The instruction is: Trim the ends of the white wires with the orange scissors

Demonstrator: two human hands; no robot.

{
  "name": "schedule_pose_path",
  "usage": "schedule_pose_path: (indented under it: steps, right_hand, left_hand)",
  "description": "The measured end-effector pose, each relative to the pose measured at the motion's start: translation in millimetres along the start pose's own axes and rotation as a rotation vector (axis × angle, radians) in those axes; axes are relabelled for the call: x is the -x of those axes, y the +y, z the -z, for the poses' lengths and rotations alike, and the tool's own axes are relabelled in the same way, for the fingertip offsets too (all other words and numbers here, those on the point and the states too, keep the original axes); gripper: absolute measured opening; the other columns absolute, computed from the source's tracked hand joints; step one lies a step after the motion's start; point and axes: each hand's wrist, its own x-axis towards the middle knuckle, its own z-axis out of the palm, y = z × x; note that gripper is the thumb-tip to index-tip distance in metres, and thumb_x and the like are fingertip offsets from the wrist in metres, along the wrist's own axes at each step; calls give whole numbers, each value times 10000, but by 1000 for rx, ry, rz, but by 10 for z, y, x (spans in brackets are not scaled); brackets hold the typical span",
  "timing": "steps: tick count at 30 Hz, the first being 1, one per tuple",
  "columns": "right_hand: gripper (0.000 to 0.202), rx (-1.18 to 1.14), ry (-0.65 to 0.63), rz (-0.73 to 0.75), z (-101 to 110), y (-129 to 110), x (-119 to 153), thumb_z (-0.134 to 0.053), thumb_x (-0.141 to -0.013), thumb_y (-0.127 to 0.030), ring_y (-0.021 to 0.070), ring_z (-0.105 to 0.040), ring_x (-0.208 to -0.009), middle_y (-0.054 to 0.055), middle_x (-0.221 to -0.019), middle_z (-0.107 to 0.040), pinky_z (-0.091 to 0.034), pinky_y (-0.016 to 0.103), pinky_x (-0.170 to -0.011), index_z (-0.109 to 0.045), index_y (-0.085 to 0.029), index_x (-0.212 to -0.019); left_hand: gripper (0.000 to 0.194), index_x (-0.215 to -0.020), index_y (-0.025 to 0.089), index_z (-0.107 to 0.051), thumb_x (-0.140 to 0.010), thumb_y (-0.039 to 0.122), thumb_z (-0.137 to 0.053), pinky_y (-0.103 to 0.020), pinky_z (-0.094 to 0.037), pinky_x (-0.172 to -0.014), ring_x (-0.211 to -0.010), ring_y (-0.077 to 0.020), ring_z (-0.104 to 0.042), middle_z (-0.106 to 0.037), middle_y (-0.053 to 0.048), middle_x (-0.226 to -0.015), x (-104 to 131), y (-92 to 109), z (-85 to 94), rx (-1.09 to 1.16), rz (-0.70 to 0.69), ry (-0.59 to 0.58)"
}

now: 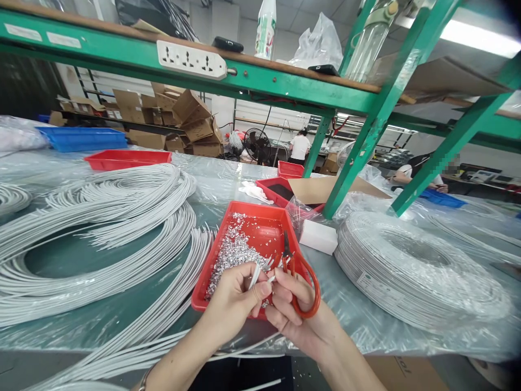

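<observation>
My left hand is closed on the ends of some white cables over the front of a red tray. Beside it, my right hand pinches a short white cable end between thumb and finger. Orange-handled scissors hang in the right hand, a loop round its fingers, with the dark blades pointing up and away. Silvery and white scraps cover the left part of the tray. The fingertips of both hands almost meet.
Coiled white cables spread across the left. A wrapped cable coil and a white box lie to the right. A green shelf frame stands beyond the tray. Behind are red and blue trays, cartons, a fan and two people.
</observation>
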Motion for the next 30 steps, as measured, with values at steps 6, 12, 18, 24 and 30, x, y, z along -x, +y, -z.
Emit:
schedule_pose_path:
  steps: [6,12,18,24,30]
  right_hand:
    - [255,564,-55,244,-60,-222,34,-734,-686,-284,85,-393,-430,-6,-494,-591,-266,224,-437,-599,-144,-520]
    - [185,544,-56,198,-21,-245,49,-730,-680,-327,82,-410,-432,-37,-480,-536,-274,200,-417,-666,-163,-623]
    - [77,615,1,205,-21,-223,75,-766,-630,-214,66,-426,-439,-39,-479,-555,-333,172,-444,-723,-170,-677]
    - [74,739,-5,215,-29,-242,104,-734,-649,-223,82,-421,-455,-38,-473,-523,-331,187,-440,-712,-157,-674]
    - [178,1048,157,389,117,-308,-68,-632,-739,-312,98,-390,-433,-43,-486,-474,-352,215,-415,-674,-139,-742]
  left_hand:
    - [321,-648,126,-586,-723,435,-624,-165,-135,-279,-260,-22,-332,-484,49,-420,36,46,78,169,207,-256]
    - [313,-630,123,-574,-743,413,-615,-163,-107,-278,-246,-4,-305,-484,55,-424,62,85,42,243,194,-192]
    - [363,-579,125,-542,-715,450,-627,-167,-133,-296,-255,-12,-330,-471,58,-416,81,93,3,200,195,-137]
    - [353,-635,121,-584,-717,462,-626,-169,-192,-335,-304,-26,-334,-478,52,-399,101,84,41,200,187,-178]
    - [383,-656,116,-624,-751,484,-571,-184,-300,-398,-409,-65,-450,-559,5,-537,110,26,-8,-20,267,-359]
